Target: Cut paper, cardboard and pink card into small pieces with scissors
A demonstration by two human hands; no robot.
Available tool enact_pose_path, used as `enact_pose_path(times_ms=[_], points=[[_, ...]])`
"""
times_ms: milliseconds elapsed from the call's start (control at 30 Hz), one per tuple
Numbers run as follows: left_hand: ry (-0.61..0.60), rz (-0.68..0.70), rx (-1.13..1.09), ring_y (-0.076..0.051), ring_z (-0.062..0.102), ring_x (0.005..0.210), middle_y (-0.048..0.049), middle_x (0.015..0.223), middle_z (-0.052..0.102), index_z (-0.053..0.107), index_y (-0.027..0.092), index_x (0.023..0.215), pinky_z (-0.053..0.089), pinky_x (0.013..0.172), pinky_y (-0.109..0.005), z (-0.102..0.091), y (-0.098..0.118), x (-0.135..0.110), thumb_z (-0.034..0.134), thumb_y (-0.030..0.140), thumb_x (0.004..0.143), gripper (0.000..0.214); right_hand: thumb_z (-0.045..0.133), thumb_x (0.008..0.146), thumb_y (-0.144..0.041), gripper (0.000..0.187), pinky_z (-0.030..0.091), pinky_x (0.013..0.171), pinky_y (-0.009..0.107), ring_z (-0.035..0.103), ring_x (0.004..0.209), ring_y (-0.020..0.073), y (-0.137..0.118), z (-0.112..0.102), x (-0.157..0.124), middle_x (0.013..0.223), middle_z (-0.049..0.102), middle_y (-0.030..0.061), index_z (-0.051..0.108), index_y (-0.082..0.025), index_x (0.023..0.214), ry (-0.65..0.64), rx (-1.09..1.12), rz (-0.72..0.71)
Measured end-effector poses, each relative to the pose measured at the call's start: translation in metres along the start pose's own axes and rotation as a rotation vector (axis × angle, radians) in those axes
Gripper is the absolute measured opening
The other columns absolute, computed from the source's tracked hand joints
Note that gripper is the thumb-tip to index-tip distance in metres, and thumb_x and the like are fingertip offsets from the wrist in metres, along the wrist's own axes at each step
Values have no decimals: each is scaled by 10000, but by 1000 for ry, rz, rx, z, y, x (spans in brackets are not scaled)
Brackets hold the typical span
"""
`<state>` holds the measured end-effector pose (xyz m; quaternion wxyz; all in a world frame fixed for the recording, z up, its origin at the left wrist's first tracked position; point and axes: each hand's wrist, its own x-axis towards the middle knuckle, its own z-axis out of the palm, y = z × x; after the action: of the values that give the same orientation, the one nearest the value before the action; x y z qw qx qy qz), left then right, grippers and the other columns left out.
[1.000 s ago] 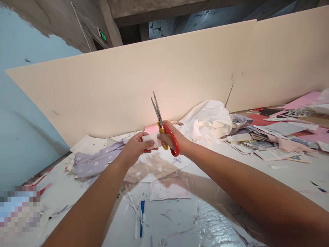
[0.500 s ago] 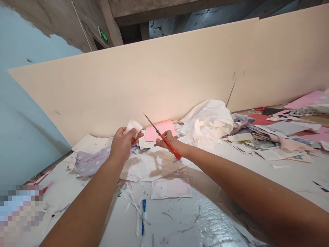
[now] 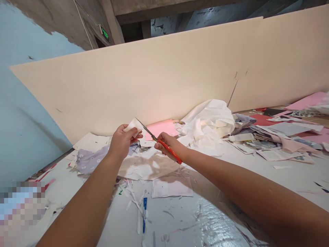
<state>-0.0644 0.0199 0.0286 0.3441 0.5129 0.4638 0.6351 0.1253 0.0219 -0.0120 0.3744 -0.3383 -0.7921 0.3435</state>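
Note:
Between the thumb and fingers of my left hand point(image 3: 123, 139) is a small white piece point(image 3: 134, 126), paper or cloth, I cannot tell which. My right hand point(image 3: 169, 145) grips red-handled scissors point(image 3: 168, 151), their blades pointing up and left. The blade tips reach the right edge of the white piece; whether they are cutting into it I cannot make out. Below both hands lies a crumpled whitish sheet point(image 3: 144, 168), partly in shadow. A pink sheet point(image 3: 163, 129) rests behind the scissors, against the board.
A cream board point(image 3: 154, 79) stands across the back. White cloth point(image 3: 213, 120) is heaped right of centre. Piles of paper scraps point(image 3: 280, 140) spread at the right. Purple flowered cloth point(image 3: 91, 159) lies left; a blue strip point(image 3: 145, 214) and thin white offcuts are in front.
The scissors have moved left and tilted, bringing the blades from apart to the edge of the white piece. My left hand has stayed nearly in place.

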Motion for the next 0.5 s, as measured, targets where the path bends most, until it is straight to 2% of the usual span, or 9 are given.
enact_pose_path(times_ms=[300, 500], points=[[-39, -9, 18, -150, 642, 604, 39, 577, 587, 440, 193, 738, 438, 542, -221, 4, 2, -5, 669, 270, 596, 281, 551, 712, -474, 310, 378, 503, 241, 469, 550, 113, 1, 1, 2, 678, 518, -26, 408, -213, 796, 33, 27, 37], [-48, -15, 24, -147, 641, 614, 47, 547, 569, 449, 192, 723, 423, 527, -204, 6, 2, -6, 673, 275, 598, 269, 564, 703, -463, 306, 370, 484, 239, 467, 526, 112, -6, 0, 0, 633, 508, -35, 409, -213, 790, 5, 32, 66]])
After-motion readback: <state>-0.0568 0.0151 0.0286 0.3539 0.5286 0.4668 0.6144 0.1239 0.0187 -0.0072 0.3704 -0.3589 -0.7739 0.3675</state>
